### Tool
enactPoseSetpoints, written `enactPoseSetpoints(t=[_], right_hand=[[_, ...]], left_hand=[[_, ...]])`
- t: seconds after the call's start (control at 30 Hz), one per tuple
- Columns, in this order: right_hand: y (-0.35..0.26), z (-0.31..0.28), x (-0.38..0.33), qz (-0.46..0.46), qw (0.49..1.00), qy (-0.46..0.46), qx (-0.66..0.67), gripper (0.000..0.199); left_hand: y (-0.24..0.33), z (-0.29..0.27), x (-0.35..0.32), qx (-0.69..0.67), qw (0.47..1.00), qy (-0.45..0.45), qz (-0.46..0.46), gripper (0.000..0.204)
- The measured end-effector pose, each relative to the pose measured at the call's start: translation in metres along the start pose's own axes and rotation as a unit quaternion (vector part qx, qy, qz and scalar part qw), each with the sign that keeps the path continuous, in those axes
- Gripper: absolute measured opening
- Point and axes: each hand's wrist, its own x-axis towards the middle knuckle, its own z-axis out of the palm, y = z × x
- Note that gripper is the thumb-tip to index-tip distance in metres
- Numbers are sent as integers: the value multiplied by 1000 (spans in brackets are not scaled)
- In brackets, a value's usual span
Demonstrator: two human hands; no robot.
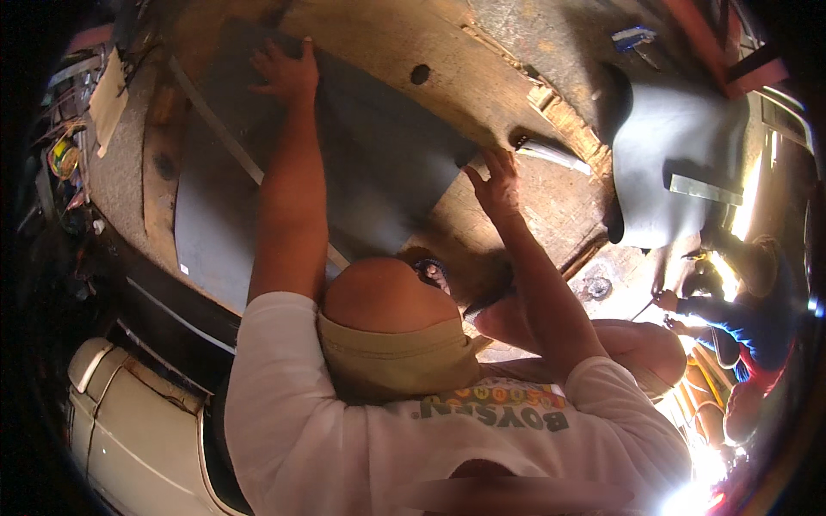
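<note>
1. Across the plywood board (361, 34), in the head view, a dark sheet (379, 129) lies flat, its left side near the board's left edge and its far edge slanting down toward the right.
2. Near the sheet's far end, the left hand (288, 76) rests palm down, fingers spread wide, with nothing gripped; the sheet is directly beneath it.
3. By the sheet's right corner, the right hand (501, 185) has its thumb and fingers apart. The sheet lies to the left of these fingertips; whether they touch it, I cannot tell.
4. Over the sheet, a narrow strip (215, 120) slants from far left toward the person's knee, passing below the left forearm, which hides part of it. The left hand is nearer to this strip.
5. As for the sheet's long axis, arm and knee cover too much to be sure.
</note>
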Motion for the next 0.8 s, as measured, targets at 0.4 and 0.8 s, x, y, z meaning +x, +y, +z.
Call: enactPoseSetpoints(t=[0.4,0.8], right_hand=[[-6,1,12,-24,1000,6,14,52],[-5,-21,-10,2,999,4,-43,55]], left_hand=[[12,-40,0,-11,1000,-17,-4,97],[26,-28,-21,-25,999,-36,-5,92]])
